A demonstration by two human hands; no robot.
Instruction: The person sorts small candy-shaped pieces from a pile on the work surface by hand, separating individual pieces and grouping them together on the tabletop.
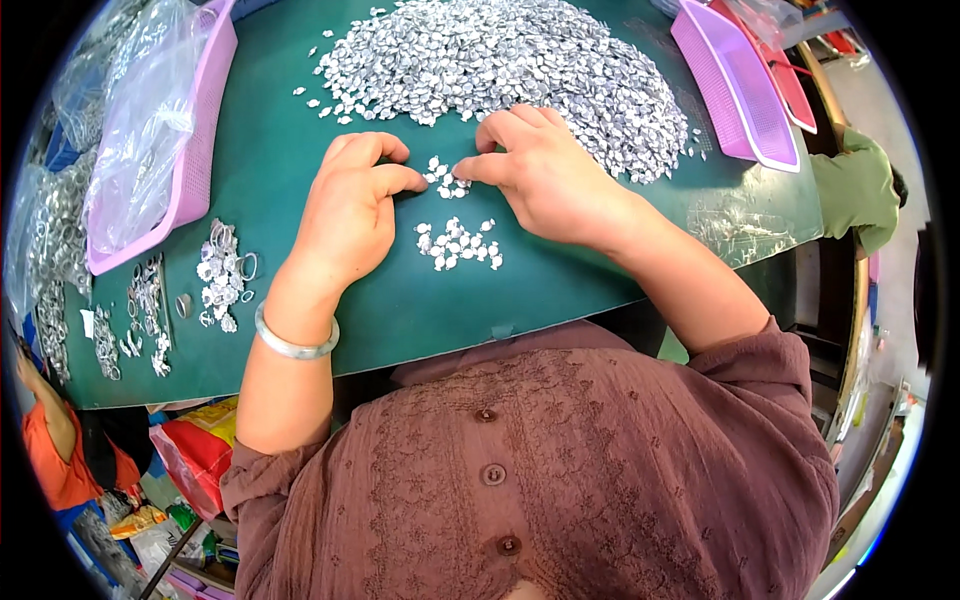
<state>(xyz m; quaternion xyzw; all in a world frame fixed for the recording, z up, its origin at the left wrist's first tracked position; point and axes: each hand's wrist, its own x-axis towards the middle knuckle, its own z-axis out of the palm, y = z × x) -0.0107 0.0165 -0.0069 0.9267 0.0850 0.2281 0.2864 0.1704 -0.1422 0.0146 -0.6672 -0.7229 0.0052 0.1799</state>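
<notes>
A small cluster of silver-grey metal pieces [446,186] lies on the green tabletop between my two hands. My left hand [350,205] is at its left side. The thumb tip reaches the cluster's edge, with the forefinger bent and apart from it. From the right, my right hand [550,180] touches or nearly touches the same cluster with a fingertip. A gap shows between its leading fingers, and I see nothing held there. Nearer to me sits a second small group of silver pieces [458,246]. Just beyond the hands spreads a large heap of similar pieces [510,60].
Left stands a lilac basket [205,150] with clear plastic bags; rings and small metal parts [222,275] lie beside it. A lilac basket [735,95] and a red tray [790,95] are at the far right. People in green [860,190] and orange [65,450] are nearby.
</notes>
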